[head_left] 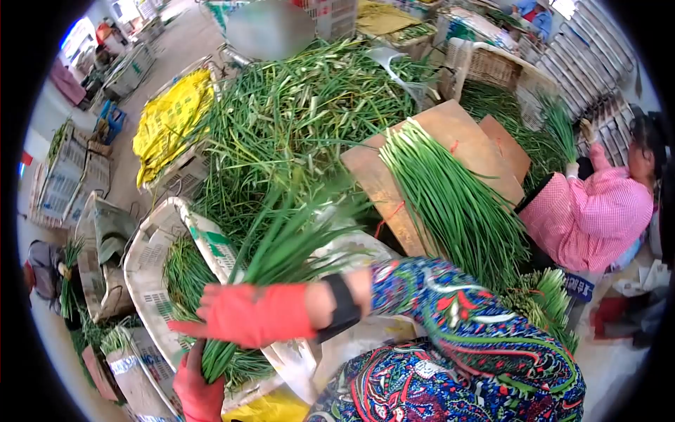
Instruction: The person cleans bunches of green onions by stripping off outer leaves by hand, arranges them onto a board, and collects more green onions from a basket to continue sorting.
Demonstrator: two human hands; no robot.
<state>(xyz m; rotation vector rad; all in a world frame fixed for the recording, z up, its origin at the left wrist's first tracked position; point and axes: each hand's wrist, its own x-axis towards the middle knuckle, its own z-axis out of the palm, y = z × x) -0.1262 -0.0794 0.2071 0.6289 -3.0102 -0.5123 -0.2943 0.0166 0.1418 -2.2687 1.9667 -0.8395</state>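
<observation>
Both of my hands wear red gloves. My left hand (199, 385), at the lower left, is closed round the lower part of a bunch of long green stalks (288, 243). Across that bunch, just above, lies my right hand (253, 315), its fingers stretched out and apart; its palm side is hidden. The bunch's leafy tops fan up and to the right, blurred by motion. Beside my hands stands a white crate (150, 271) with more greens inside. A neat pile of green stalks (450, 200) rests on a brown board (365, 163) to the right.
A large heap of loose greens (309, 98) fills the upper middle. Yellow sacking (172, 119) lies at the upper left. On the right, a person in a pink checked top (598, 211) holds a green bunch (557, 133). More crates (67, 183) stand at the left.
</observation>
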